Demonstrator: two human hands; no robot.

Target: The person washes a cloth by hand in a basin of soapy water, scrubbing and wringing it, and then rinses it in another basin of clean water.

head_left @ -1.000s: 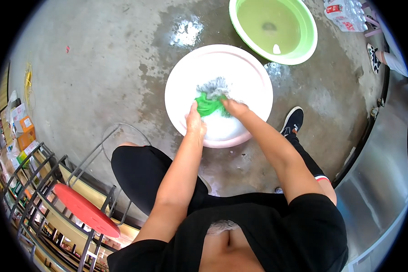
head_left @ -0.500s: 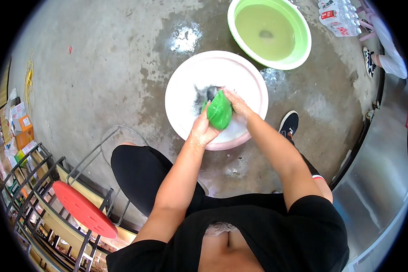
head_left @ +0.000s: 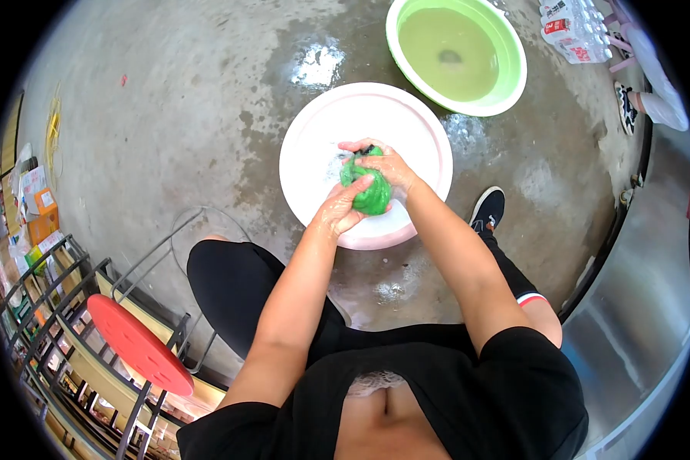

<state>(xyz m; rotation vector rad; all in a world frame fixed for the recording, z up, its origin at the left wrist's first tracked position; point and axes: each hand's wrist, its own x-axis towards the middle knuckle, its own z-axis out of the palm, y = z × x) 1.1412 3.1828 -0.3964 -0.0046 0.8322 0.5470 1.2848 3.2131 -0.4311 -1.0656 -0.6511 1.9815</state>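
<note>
A wet green cloth, bunched up with a dark part at its top, is held between my two hands over a pink-rimmed white basin. My left hand grips it from the lower left, fingers wrapped round its side. From the upper right my right hand closes over the top of the bundle. Whitish water or suds fill the basin below, partly hidden by my hands.
A green tub of murky water stands at the upper right. Bottled water packs and another person's shoe are farther right. A red stool and metal racks are at lower left.
The green cloth was low in the basin, then lifted and gathered. It is now bunched tighter, with my right hand moved over its top.
</note>
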